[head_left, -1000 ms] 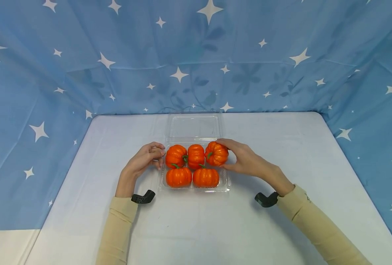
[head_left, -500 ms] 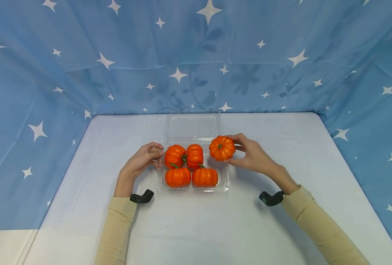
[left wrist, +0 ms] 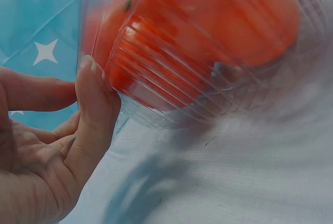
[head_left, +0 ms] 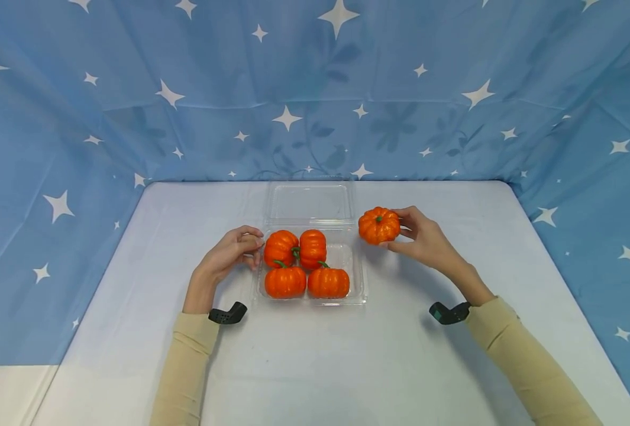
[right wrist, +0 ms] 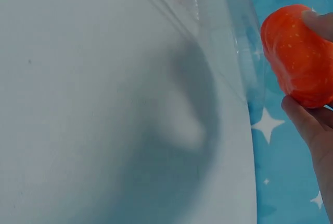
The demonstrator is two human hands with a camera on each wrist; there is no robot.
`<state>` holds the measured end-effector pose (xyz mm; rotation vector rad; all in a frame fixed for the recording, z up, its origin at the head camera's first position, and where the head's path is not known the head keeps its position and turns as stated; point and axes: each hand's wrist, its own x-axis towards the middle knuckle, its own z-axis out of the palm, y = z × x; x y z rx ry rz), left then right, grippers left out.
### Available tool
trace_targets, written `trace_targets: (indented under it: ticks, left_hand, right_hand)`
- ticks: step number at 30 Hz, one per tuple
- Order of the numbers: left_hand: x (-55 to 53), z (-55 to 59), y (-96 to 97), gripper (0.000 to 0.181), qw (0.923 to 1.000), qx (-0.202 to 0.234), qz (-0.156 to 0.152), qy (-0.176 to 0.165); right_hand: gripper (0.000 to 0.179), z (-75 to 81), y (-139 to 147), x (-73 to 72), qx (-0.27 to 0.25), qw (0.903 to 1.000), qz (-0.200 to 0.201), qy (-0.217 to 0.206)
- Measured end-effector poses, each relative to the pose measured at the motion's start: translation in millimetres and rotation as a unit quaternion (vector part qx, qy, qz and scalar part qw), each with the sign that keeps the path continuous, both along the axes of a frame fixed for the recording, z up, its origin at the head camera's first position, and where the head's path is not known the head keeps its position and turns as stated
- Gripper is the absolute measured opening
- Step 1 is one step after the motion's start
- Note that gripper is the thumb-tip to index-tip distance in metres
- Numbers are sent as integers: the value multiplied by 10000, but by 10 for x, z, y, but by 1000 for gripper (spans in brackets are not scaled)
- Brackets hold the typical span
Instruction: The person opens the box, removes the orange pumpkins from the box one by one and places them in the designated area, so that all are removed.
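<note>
My right hand (head_left: 421, 236) holds a small orange pumpkin (head_left: 379, 225) between thumb and fingers, up beside the right edge of a clear plastic clamshell box (head_left: 346, 255). In the right wrist view that pumpkin (right wrist: 296, 54) hangs above the table, its shadow on the cloth. My left hand (head_left: 235, 251) pinches the box's left rim; the left wrist view shows thumb and finger (left wrist: 93, 99) meeting at that edge. Inside the box sit two upper pumpkins, one at left (head_left: 281, 248) and one in the middle (head_left: 313, 248), and two lower ones, left (head_left: 285, 283) and right (head_left: 329, 283).
The box's clear lid (head_left: 310, 202) lies folded open toward the back edge of the white table (head_left: 315, 355). A blue star-patterned curtain (head_left: 315, 89) hangs behind the table and along its sides. Black wrist cameras show on the left (head_left: 228, 313) and the right (head_left: 449, 313).
My right hand has lifted the pumpkin out of the box's upper right spot and carried it rightward past the rim. The left hand stays at the left rim.
</note>
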<state>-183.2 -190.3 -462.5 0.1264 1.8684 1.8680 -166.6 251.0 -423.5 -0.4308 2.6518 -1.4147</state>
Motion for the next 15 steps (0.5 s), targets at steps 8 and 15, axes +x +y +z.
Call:
trace_targets:
  ticks: [8,15]
  left_hand:
    - [15,15,5,35,10000,-8,-21,-6]
    - [3,2,5,34,10000,-26,-22,1]
  right_hand:
    - [64,-97,110,-122,238,9988,-297,-311]
    - [64,-174,125,-309,568,9954,-497,-594]
